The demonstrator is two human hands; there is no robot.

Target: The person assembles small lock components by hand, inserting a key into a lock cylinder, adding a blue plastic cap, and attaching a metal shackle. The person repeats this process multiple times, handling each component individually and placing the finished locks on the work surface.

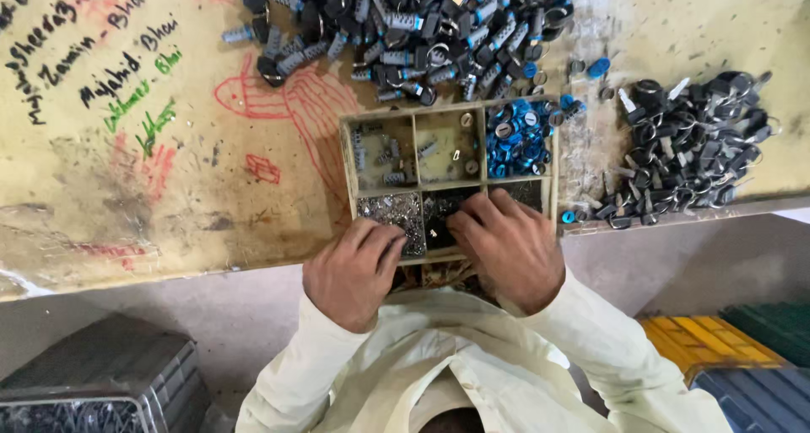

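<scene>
Just under fingers (pixel 472 213): divided tray (pixel 348 159)

Worn yellowish workbench (pixel 126 213) filling the upper view, scuffed and stained, scrawled with black, green and red marker writing and red doodles toward its left half. Front edge chipped, running slightly tilted from left to right. Grey concrete floor (pixel 245 315) below the edge. Dark grey ribbed plastic crate (pixel 101 374) at the lower left corner of the view. Stacked crates at the lower right: yellow (pixel 688 340), dark green (pixel 772 327), dark blue (pixel 751 399). Soft, even light, no hard shadows.
</scene>
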